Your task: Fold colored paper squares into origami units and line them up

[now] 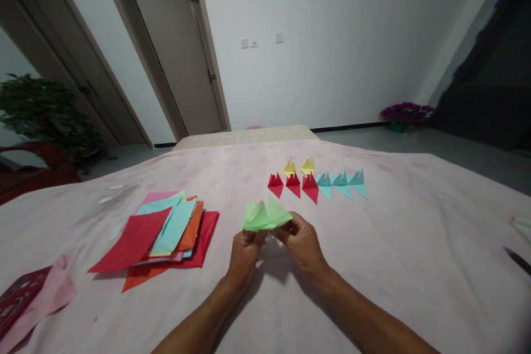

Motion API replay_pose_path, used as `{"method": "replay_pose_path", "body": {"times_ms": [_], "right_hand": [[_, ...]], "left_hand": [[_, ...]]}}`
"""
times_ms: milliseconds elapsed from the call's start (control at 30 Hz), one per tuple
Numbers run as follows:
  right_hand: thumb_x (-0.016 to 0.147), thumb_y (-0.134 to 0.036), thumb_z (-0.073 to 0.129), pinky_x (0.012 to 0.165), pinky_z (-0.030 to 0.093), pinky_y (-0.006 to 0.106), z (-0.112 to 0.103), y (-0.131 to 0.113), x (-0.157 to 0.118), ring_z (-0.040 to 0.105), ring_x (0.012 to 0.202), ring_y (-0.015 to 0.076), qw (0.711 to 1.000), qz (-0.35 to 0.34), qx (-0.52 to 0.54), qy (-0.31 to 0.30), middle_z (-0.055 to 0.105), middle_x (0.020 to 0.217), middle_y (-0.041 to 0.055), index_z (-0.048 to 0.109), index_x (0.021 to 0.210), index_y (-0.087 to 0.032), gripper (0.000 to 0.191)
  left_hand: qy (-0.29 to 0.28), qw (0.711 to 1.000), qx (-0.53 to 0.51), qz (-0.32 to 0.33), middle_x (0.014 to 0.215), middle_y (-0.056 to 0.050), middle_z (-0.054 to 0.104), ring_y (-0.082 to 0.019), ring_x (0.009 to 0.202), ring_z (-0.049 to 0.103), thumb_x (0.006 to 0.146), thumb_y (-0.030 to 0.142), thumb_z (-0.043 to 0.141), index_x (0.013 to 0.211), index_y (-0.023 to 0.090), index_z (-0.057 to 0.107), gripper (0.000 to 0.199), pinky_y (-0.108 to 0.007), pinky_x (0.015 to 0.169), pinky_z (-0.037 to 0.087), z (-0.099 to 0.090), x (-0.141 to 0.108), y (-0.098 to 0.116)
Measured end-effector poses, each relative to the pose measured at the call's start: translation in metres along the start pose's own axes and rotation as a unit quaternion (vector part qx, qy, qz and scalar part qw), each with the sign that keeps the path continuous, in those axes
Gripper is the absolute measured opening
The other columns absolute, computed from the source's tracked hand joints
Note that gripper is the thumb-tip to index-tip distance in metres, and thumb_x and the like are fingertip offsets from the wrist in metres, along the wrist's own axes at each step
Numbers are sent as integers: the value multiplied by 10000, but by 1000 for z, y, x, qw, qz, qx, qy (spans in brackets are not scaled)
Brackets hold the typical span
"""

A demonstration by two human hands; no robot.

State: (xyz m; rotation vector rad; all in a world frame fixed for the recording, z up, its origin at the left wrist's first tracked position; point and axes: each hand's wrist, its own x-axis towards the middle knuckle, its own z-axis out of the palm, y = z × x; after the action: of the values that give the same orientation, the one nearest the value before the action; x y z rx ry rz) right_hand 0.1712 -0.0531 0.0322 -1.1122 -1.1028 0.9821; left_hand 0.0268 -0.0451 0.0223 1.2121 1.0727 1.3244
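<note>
A light green folded paper figure [265,217] is held up over the table between both hands. My left hand [244,257] pinches its lower left side, the fingertips partly hidden beneath the paper. On the right, my right hand [303,246] grips the lower right side between thumb and fingers. Beyond the hands stand folded paper figures: red ones such as this red figure [310,188], light blue ones such as this blue figure [358,183], and yellow ones such as this yellow figure [308,166] behind them.
Left of my hands lies a messy pile of coloured paper sheets [176,227]. A dark red box [25,293] and a pink cloth [50,293] sit at the near left. A dark pointed object [518,259] lies at the right edge. A pink patterned cloth [394,243] covers the table.
</note>
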Motion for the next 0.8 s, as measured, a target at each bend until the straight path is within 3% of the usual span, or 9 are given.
{"method": "replay_pose_path", "body": {"times_ms": [133,233,333,533,633,800], "right_hand": [[582,-400,864,627,466,283,3,-8,1,583,672,171,991,70,104,-38,683,804,24,677,973,-192,481],[612,-379,847,628,449,280,2,-11,1,572,642,162,983,94,135,-81,675,723,15,693,901,-175,386],[638,-377,828,598,424,271,0,-9,3,543,606,145,975,106,174,-84,666,709,11,688,886,-166,355],[619,-378,828,609,428,265,-4,2,6,549,638,143,982,110,155,-15,667,738,23,689,842,-167,337],[627,-384,810,598,419,256,-7,10,7,545,634,138,985,123,119,7,655,714,16,690,808,-173,303],[612,-382,806,518,362,217,-19,24,16,528,617,121,981,134,106,97,602,677,-12,672,797,-173,310]], "left_hand": [[-39,999,-20,-7,614,-44,648,-161,604,531,697,436,769,596,149,706,311,-262,624,417,-4,3,-7],[-92,995,-38,-11,643,-54,665,-168,628,547,744,425,730,659,150,735,288,-259,629,422,-3,5,-8],[-125,991,-30,-19,673,-73,691,-168,614,549,774,450,703,754,144,766,313,-261,617,425,-1,5,-5],[-116,993,-4,-9,757,-89,702,-175,692,590,828,457,651,790,149,764,330,-246,641,429,3,1,4],[-112,992,44,-38,687,-58,664,-145,615,551,808,431,657,733,143,731,307,-222,570,392,2,3,1],[-216,959,162,-86,582,-5,585,-107,459,459,847,426,539,673,145,657,351,-219,470,339,-10,12,3]]}}
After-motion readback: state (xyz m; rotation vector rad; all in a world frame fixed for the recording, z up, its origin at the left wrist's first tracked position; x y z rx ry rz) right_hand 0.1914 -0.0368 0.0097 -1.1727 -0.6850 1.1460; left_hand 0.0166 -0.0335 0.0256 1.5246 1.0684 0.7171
